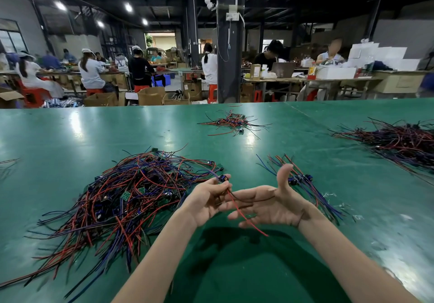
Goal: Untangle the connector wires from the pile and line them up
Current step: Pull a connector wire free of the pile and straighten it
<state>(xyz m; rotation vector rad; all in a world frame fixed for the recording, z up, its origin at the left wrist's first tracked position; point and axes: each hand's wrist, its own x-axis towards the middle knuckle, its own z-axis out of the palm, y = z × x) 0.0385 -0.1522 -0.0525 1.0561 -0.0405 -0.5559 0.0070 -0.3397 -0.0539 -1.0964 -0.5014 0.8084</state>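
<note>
A big tangled pile of red, black and blue connector wires (122,199) lies on the green table (70,138) at my left. My left hand (206,200) pinches one connector wire (244,218) just below its small dark connector; a purple lead runs back from it to the pile. Its red and black leads trail across the palm of my right hand (270,205), which is held flat and open, thumb up. A small lined-up bundle of wires (303,180) lies on the table behind my right hand.
A smaller wire heap (232,123) lies farther back at the centre. A large dark heap (399,140) spreads at the far right. A few wire ends (7,161) show at the left edge. Other people work at benches beyond the table.
</note>
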